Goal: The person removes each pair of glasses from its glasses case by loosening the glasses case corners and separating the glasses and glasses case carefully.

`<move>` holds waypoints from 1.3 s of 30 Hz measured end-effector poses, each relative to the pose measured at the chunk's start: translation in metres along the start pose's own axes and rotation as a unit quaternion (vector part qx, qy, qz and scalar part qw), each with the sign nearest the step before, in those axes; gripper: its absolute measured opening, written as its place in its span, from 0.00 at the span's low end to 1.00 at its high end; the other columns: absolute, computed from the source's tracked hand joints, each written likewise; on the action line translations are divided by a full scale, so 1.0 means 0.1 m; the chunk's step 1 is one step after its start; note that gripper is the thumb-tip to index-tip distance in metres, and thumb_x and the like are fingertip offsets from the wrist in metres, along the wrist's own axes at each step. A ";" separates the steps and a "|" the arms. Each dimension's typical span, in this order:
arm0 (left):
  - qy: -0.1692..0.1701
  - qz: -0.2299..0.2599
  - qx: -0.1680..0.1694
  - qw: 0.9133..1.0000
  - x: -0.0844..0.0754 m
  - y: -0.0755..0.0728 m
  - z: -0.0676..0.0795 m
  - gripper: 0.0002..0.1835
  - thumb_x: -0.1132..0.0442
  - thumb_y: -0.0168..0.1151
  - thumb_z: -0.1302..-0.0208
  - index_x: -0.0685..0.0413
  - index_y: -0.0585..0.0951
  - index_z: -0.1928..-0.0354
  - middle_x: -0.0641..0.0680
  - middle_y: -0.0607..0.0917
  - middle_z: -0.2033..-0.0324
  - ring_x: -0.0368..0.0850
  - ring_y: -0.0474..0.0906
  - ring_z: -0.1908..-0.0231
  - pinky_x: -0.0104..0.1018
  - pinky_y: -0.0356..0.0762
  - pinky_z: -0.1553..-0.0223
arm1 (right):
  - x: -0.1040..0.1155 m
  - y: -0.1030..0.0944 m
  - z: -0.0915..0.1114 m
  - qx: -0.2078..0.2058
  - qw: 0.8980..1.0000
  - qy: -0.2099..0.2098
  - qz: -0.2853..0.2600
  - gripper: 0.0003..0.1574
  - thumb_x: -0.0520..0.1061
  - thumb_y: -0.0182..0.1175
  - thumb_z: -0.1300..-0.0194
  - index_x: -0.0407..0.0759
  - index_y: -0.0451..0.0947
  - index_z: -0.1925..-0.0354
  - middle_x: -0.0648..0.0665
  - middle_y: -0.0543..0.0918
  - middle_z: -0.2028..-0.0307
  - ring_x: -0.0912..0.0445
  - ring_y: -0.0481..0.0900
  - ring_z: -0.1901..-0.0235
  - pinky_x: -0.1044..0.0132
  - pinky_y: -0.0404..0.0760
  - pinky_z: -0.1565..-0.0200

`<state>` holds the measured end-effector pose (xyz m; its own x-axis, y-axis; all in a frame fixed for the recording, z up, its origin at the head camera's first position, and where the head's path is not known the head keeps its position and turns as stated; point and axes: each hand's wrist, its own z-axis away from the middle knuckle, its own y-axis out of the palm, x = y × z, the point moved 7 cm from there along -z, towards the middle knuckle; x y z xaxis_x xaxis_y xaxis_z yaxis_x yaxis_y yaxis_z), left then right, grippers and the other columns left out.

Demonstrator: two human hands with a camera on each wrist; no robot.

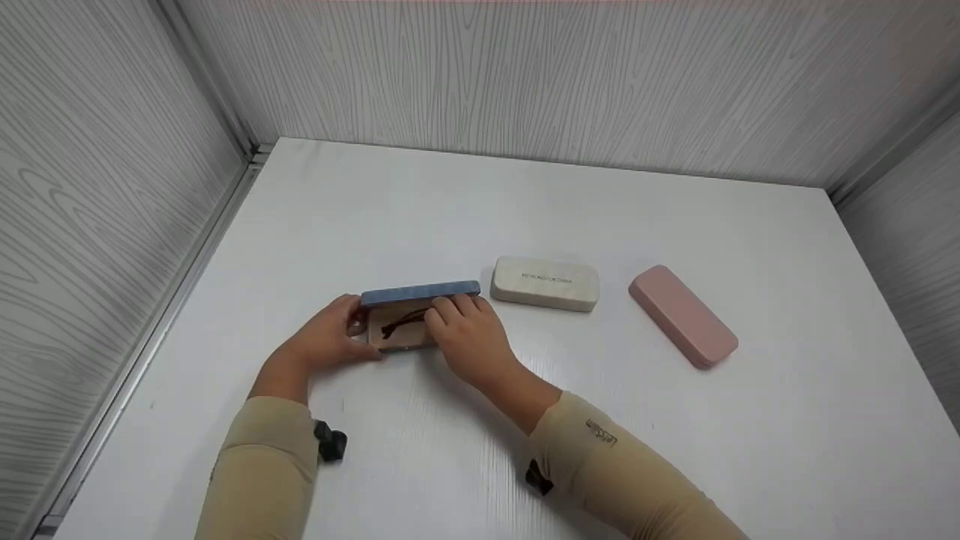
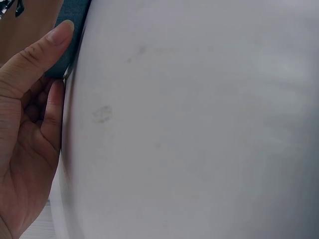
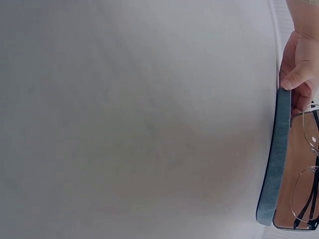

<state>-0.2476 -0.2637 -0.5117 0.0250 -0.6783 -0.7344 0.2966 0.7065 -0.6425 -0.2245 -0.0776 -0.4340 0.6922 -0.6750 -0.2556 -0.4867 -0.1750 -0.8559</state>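
A blue glasses case (image 1: pixel 420 292) stands open on the table, its lid raised at the back and its tan inside facing forward. My left hand (image 1: pixel 324 339) grips its left end, with the thumb on the front edge in the left wrist view. Eyeglasses (image 3: pixel 315 186) with thin metal rims and dark folded temples are at the case's opening. My right hand (image 1: pixel 474 337) bends its fingers over the right part of the opening and appears to pinch the eyeglasses; its fingertips are hidden. The right wrist view does not show that hand.
A cream glasses case (image 1: pixel 546 283) lies shut just right of the blue one. Farther right, a pink glasses case (image 1: pixel 684 316) lies shut at a slant. All are on a white table (image 1: pixel 525 202) with panelled walls at the back and sides.
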 end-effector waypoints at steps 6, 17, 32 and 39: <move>-0.003 -0.014 -0.002 1.000 -0.01 0.00 0.01 0.48 0.48 0.74 0.59 0.54 0.61 0.36 0.51 0.67 0.45 0.49 0.66 0.42 0.44 0.67 0.42 | -0.01 -0.08 0.06 -0.003 1.000 -0.023 -0.018 0.05 0.42 0.50 0.33 0.44 0.73 0.63 0.47 0.76 0.52 0.52 0.74 0.53 0.59 0.75 0.52; -0.007 -0.005 0.000 1.000 -0.04 0.00 0.02 0.50 0.49 0.74 0.59 0.57 0.60 0.36 0.53 0.67 0.44 0.49 0.65 0.41 0.44 0.66 0.41 | 0.05 -0.10 0.28 0.049 0.996 -0.067 -0.044 0.07 0.41 0.54 0.36 0.42 0.74 0.59 0.44 0.71 0.43 0.49 0.69 0.43 0.56 0.72 0.44; -0.024 0.033 0.014 0.999 -0.01 0.03 0.03 0.53 0.51 0.74 0.58 0.58 0.54 0.32 0.55 0.64 0.41 0.52 0.63 0.39 0.41 0.67 0.42 | 0.24 0.01 0.47 0.037 0.993 -0.109 -0.028 0.08 0.42 0.54 0.37 0.45 0.75 0.58 0.48 0.77 0.52 0.54 0.75 0.52 0.61 0.76 0.51; -0.030 0.035 0.017 0.999 -0.01 0.03 0.04 0.55 0.52 0.74 0.58 0.58 0.52 0.32 0.56 0.63 0.40 0.52 0.62 0.38 0.40 0.67 0.41 | 0.26 0.05 0.46 0.067 0.992 -0.101 -0.033 0.09 0.43 0.52 0.35 0.45 0.75 0.56 0.49 0.77 0.54 0.55 0.74 0.53 0.63 0.76 0.55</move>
<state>-0.2435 -0.2617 -0.5116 0.1040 -0.6393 -0.7619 0.3240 0.7460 -0.5818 -0.1843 -0.0627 -0.4658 0.8198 -0.5052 -0.2698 -0.3700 -0.1076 -0.9228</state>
